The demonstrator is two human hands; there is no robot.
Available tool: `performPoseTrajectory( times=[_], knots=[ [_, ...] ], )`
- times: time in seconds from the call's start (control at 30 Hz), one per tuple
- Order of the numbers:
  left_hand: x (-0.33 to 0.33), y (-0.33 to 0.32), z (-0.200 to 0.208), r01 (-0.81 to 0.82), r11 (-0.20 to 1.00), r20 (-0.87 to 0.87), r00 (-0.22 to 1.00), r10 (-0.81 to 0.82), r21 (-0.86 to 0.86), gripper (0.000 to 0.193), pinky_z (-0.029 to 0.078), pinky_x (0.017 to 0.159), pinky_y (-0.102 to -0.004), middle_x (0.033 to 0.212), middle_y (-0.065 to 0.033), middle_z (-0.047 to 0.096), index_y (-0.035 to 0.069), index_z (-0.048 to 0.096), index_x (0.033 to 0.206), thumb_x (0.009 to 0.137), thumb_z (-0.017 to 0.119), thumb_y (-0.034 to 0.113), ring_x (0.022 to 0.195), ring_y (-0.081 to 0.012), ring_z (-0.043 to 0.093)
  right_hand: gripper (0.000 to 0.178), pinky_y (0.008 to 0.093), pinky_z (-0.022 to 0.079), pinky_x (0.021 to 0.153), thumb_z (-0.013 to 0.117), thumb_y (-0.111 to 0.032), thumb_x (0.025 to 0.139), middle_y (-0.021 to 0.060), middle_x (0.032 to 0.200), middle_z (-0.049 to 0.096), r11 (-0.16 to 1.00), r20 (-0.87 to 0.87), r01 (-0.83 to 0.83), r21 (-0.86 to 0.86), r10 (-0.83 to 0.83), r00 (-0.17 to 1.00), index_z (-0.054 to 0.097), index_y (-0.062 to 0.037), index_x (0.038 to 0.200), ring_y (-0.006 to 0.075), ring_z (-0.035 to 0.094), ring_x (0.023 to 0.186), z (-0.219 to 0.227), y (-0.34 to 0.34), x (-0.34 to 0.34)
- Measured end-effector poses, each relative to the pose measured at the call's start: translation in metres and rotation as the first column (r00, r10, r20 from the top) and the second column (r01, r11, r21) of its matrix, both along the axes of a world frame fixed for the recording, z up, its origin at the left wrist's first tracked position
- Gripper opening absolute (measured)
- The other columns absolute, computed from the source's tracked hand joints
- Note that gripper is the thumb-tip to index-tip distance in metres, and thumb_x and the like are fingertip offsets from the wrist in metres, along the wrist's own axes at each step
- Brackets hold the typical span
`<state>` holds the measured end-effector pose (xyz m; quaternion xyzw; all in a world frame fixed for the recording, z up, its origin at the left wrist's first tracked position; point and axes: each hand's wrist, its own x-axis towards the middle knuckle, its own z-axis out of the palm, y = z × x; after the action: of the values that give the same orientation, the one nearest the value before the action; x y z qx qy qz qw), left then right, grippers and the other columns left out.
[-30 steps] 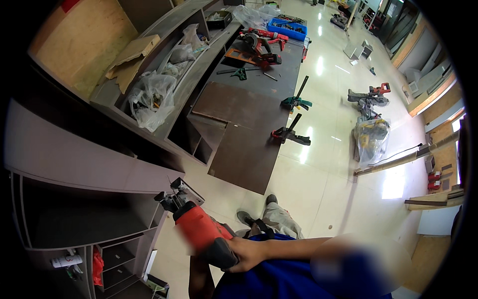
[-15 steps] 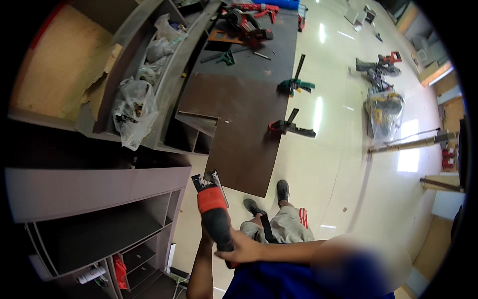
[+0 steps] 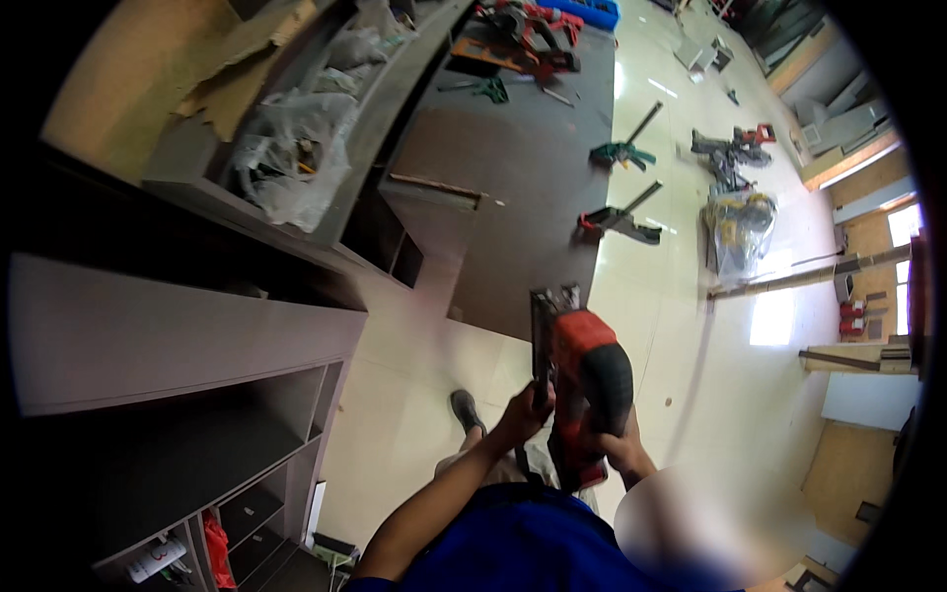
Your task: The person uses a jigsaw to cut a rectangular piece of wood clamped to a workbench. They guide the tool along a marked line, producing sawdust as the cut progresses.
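Observation:
A red and black jigsaw (image 3: 582, 360) is held up in front of my body, its shoe end pointing away from me beside the near edge of a brown board (image 3: 523, 286). My right hand (image 3: 619, 449) is closed around its black handle, partly hidden behind the tool. At the tool's left side my left hand (image 3: 523, 414) is closed on a dark part near the shoe; the exact part is hard to make out. A green clamp (image 3: 619, 154) and a black and red clamp (image 3: 619, 225) sit at the board's right edge.
Power tools (image 3: 518, 49) and a small green clamp (image 3: 490, 91) lie at the table's far end. Cabinet carcasses (image 3: 187, 335) line the left, with plastic bags (image 3: 291, 163) in one. A mitre saw (image 3: 730, 153) and a bagged machine (image 3: 740, 232) stand on the floor at right.
The jigsaw has swung right and away from the left cabinets toward the board's near edge. My left hand has come into view at its left side; my right hand grips from the right.

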<state>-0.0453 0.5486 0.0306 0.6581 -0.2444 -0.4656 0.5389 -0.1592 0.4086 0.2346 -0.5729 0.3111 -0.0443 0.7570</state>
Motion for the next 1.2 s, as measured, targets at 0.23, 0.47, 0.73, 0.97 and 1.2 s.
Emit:
performPoseTrajectory(
  times=[0.23,0.47,0.73,0.97,1.2],
  knots=[
    [0.047,0.120,0.163,0.177,0.984,0.076,0.981,-0.177,0.000,0.058,0.052,0.100,-0.0410,0.136,-0.0196,0.058,-0.001,0.052,0.139,0.096,0.071,0.032,0.124,-0.0291,0.060,0.045,0.0347,0.054,0.077,0.069,-0.015,0.072,0.0102,0.096,0.067,0.992,0.011,0.102,-0.073,-0.102,0.995,0.059,0.0013,0.112,0.0178,0.064,0.084,0.001,0.091,0.042],
    [0.117,0.124,0.228,0.115,0.952,-0.230,0.956,-0.184,-0.282,0.083,0.045,0.111,-0.0386,0.138,-0.0126,0.055,0.002,0.034,0.152,0.090,0.079,0.032,0.128,-0.0229,0.056,0.061,0.0430,0.055,0.082,0.080,-0.026,0.083,0.0193,0.100,0.067,0.900,0.095,-0.027,-0.435,0.076,0.993,0.048,-0.0017,0.129,0.0336,0.069,0.094,0.016,0.132,0.118],
    [0.181,0.113,0.235,-0.273,0.961,-0.218,0.941,0.259,-0.036,0.028,0.056,0.081,-0.0318,0.097,-0.0106,0.073,-0.003,0.066,0.110,0.086,0.072,0.010,0.083,-0.0176,0.069,0.087,0.0462,0.046,0.103,0.072,-0.016,0.084,0.0337,0.127,0.051,0.857,0.487,-0.163,-0.488,0.423,0.764,0.022,0.0092,0.150,0.0483,0.055,0.118,0.015,0.158,0.159],
    [0.252,0.113,0.203,-0.057,0.874,0.012,0.998,0.059,0.483,0.015,0.049,0.052,-0.0290,0.079,-0.0096,0.072,-0.004,0.071,0.092,0.085,0.068,0.009,0.054,-0.0137,0.060,0.046,0.0390,0.054,0.098,0.066,-0.016,0.096,0.0173,0.121,0.073,0.935,0.324,-0.341,-0.097,0.353,0.877,0.056,-0.0052,0.140,0.0276,0.071,0.111,-0.026,0.001,0.113],
    [0.298,0.059,0.197,0.245,0.593,0.172,0.811,-0.558,0.767,0.034,0.056,0.078,-0.0417,0.086,-0.0188,0.074,0.000,0.072,0.099,0.079,0.078,0.028,0.084,-0.0294,0.074,0.033,0.0349,0.058,0.085,0.058,-0.002,0.093,0.0144,0.101,0.076,0.854,-0.063,0.422,-0.305,-0.460,0.886,0.061,0.0009,0.125,0.0221,0.074,0.094,-0.201,-0.160,0.031]
  ],
)
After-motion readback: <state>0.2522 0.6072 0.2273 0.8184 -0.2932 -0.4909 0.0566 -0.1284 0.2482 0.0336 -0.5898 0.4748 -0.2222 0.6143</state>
